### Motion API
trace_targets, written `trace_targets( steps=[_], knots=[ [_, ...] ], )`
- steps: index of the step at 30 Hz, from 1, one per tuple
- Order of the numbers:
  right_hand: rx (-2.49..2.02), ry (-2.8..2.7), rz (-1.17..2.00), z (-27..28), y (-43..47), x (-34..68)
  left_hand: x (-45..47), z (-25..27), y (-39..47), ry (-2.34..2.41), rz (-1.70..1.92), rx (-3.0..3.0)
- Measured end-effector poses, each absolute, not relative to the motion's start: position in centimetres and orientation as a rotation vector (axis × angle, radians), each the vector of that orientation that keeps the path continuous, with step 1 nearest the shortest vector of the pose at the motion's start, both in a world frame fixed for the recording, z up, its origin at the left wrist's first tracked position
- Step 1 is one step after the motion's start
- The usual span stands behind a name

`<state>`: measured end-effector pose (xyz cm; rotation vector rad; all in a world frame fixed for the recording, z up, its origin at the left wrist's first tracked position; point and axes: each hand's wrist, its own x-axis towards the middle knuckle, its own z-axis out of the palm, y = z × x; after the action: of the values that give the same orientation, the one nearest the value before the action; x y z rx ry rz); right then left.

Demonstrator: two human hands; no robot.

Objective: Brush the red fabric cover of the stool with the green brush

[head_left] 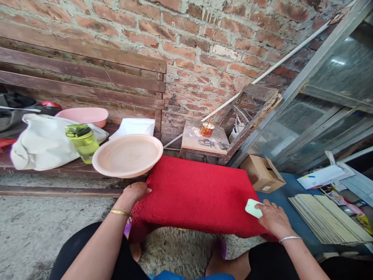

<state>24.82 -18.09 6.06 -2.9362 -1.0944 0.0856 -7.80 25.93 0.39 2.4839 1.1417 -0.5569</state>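
A red cloth (201, 192) covers a low bench-like surface in front of me, its left edge bunched and fringed. My left hand (135, 193) is closed at that left edge, apparently gripping the cloth, its fingers mostly hidden. Over the right part of the cloth, my right hand (272, 217) pinches a pale green flat piece (253, 208) with rounded corners and a small hole. Just beyond my left hand is a shallow pale pink basin (128, 155), which shows a few dark specks inside.
A wooden bench (140, 81) along the brick wall holds a white bag (46, 144), a green bottle (83, 144) and a pink tub (84, 116). A patterned tin (207, 129) stands on a small stool. To the right are a cardboard box (260, 173) and stacked pale strips (329, 219).
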Motion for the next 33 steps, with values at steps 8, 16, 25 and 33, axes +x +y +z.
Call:
trace_targets(
  steps=[8,16,25,33],
  knots=[
    [-2.576,-1.699,0.487,6.5,0.2,10.0,-8.3,-0.6,26.0,1.178,-0.477,2.489],
    [-2.388,-1.959,0.611,4.3,6.4,4.7,-8.5,-0.6,26.6,1.152,-0.539,2.462],
    [-2.966,-1.359,0.468,5.3,-12.0,18.3,-7.8,0.5,26.0,1.108,-0.573,2.489],
    [-3.300,-1.051,0.176,7.1,-19.1,23.1,-8.0,-0.7,26.2,1.144,-0.533,2.514]
  ],
)
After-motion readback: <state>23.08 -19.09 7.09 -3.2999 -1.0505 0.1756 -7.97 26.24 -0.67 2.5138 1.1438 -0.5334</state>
